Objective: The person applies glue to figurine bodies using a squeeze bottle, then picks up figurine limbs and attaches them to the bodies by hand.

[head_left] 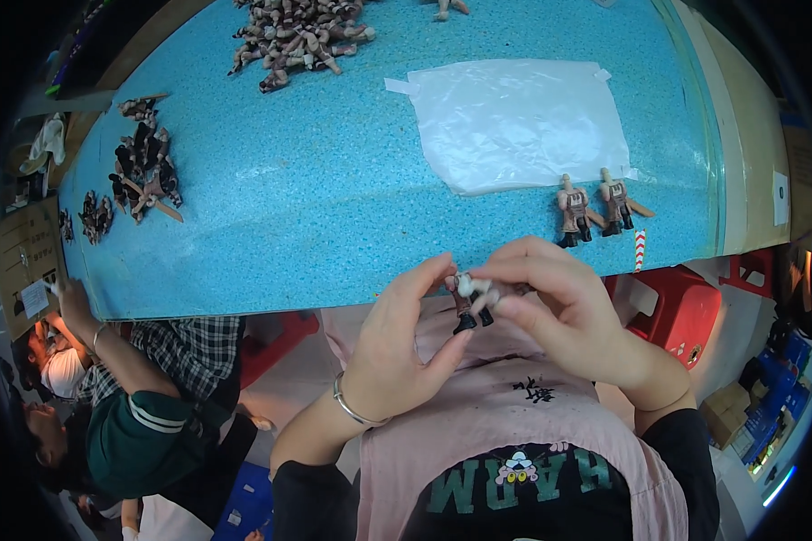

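Just in front of the table's near edge, a small toy figure (pixel 465 311) with black boots and brownish clothing is between my two hands. The thumb and fingers of my left hand (pixel 392 329) close around its left side. My right hand (pixel 573 316) pinches at pale, slightly blurred parts by the figure's upper body; whether these belong to the same figure I cannot tell. Beyond my right hand, two similar figures (pixel 576 209) lie side by side on the blue table (pixel 325 198), each with a flat brown piece sticking out at its side.
A white plastic sheet (pixel 519 122) is taped to the table. A large heap of figures (pixel 302 36) lies at the far side, smaller piles (pixel 144 167) at the left. A co-worker (pixel 144 424) sits at my left beside a cardboard box (pixel 27 261). A red stool (pixel 677 311) stands right.
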